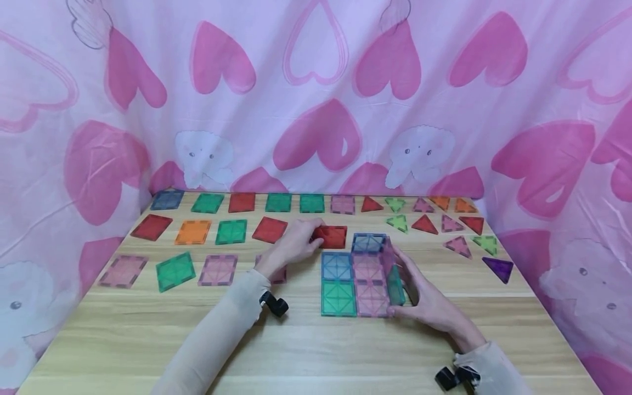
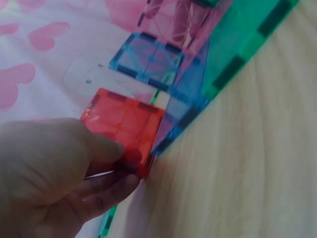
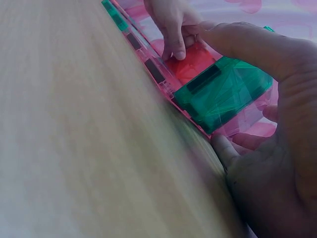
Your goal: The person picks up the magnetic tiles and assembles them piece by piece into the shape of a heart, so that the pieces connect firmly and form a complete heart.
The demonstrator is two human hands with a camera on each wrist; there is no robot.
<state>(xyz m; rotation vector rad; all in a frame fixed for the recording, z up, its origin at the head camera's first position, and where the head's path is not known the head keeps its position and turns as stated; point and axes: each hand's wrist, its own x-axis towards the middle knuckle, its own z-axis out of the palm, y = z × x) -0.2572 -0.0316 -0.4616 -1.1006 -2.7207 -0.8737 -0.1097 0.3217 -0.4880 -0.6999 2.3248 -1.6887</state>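
My left hand (image 1: pixel 298 242) pinches a red square magnetic tile (image 1: pixel 336 237) between thumb and fingers; in the left wrist view the red tile (image 2: pixel 130 124) appears tilted beside a blue tile (image 2: pixel 148 59). Joined squares lie flat to the right: a green tile (image 1: pixel 338 299), a blue tile (image 1: pixel 337 267) and two pink tiles (image 1: pixel 372 299). Another blue tile (image 1: pixel 369 242) stands along their back edge. On the right edge stand a pink tile and a green tile (image 1: pixel 395 286). Spread around those upright tiles, my right hand (image 1: pixel 430 303) touches them with extended fingers.
Rows of loose square tiles, such as an orange one (image 1: pixel 192 232) and a green one (image 1: pixel 175 271), lie at the left and back. Several small triangles (image 1: pixel 424 224) lie back right, with a purple triangle (image 1: pixel 498 269) near the edge. A pink heart-print curtain (image 1: pixel 316 131) hangs behind the table.
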